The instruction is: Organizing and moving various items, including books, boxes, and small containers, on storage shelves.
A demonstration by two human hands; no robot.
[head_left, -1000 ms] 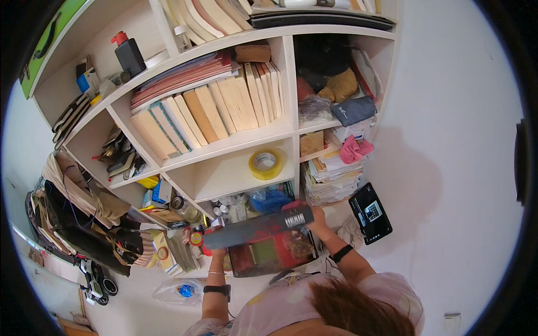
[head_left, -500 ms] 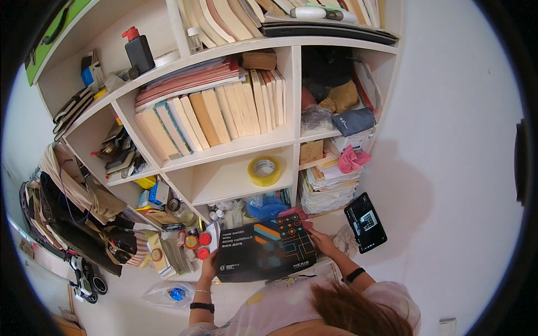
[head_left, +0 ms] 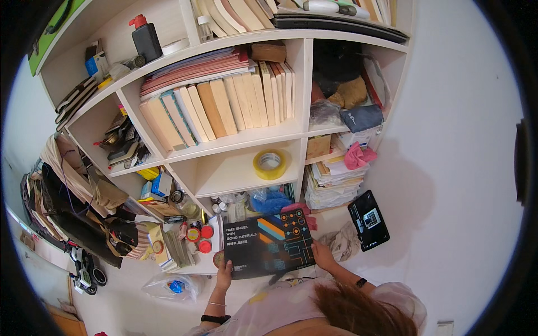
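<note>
Between my two hands is a black shoebox (head_left: 268,244), its lid printed with orange and blue stripes and circuit-like lines. My left hand (head_left: 224,273) grips its left end near the lower corner. The fingers of my right hand (head_left: 323,255) are wrapped round its right edge, partly hidden by the box. The printed face tilts toward me, and the sides of the box are out of sight. It is held in front of the lowest shelf, just ahead of my body.
A white bookcase holds rows of books (head_left: 224,106) and a roll of clear yellow tape (head_left: 270,164). Red-lidded jars (head_left: 206,232) stand left of the box. On the right, a tablet (head_left: 368,220) leans near stacked papers (head_left: 330,185). A plastic bag (head_left: 174,287) lies on the floor.
The shoebox has tilted so its near side no longer shows, only the printed face. My left hand has shifted right and a little lower with it. The view has moved slightly.
</note>
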